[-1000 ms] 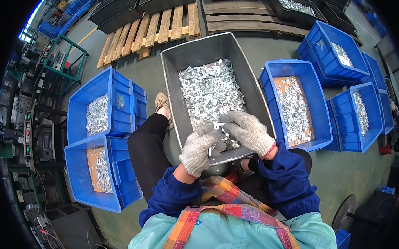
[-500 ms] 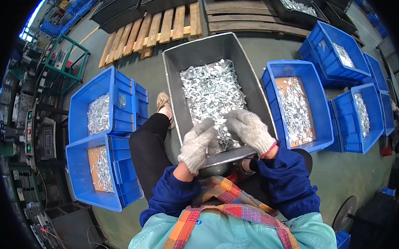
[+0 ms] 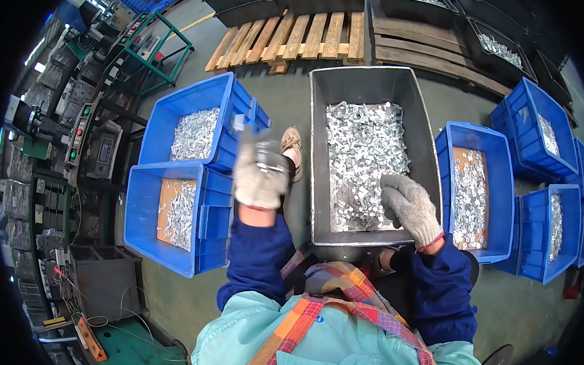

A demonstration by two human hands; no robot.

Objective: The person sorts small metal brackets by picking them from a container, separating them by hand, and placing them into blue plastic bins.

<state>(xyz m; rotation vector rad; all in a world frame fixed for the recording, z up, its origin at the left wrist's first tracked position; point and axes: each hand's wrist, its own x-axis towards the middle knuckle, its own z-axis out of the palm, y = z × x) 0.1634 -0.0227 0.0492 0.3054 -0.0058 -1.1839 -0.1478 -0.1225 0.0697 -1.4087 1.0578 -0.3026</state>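
A dark grey bin (image 3: 318, 149) with a pale rim stands in front of me, and small silvery metal parts (image 3: 368, 141) lie spread over its bottom. My left hand (image 3: 259, 174), in a knitted glove, is raised left of the bin, near two blue crates; it is smeared by motion, and a shiny metallic item shows at it, too blurred to name. My right hand (image 3: 410, 207), also gloved, is over the bin's near right corner, with its fingers curled down at the metal parts. What it holds, if anything, is hidden.
Blue crates with metal parts stand at the left (image 3: 198, 166) and the right (image 3: 508, 194). Wooden pallets (image 3: 293, 37) and black bins (image 3: 247, 10) are beyond. Machines with buttons (image 3: 78, 135) line the left side. My shoe (image 3: 291, 144) is beside the grey bin.
My left hand has left the bin and moved left towards the blue crates. My right hand remains over the bin's near part. The view has turned left, so the bins appear farther right.
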